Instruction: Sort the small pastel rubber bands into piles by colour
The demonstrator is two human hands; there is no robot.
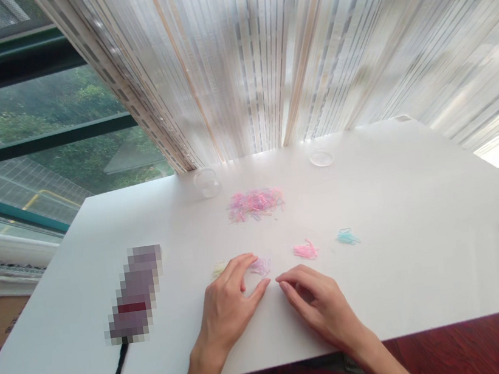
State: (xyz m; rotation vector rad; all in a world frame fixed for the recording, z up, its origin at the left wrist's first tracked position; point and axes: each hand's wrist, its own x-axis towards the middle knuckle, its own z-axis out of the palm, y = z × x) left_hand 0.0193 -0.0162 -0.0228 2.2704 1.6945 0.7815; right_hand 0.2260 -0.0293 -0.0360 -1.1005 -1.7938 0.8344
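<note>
Small sorted piles of thin, strand-like pieces, possibly little elastic bands, lie in a row on the white table (425,262). My left hand (225,300) is open, thumb and fingers spread around the purple pile (260,266). It partly covers the pale yellow pile (219,269). My right hand (315,301) rests just right of it, fingers curled and thumb close to the index fingertip; anything pinched there is too small to make out. Beyond it are the pink pile (306,250) and the turquoise pile (347,236). Farther back spreads a larger mixed pile (256,203), mostly pink and purple.
A clear round container (207,183) stands at the table's back edge, with a clear round lid (322,158) to its right. A pixelated oblong object (137,291) with a black cable (116,373) lies at left. Behind the table hangs a striped curtain (251,58) beside a window.
</note>
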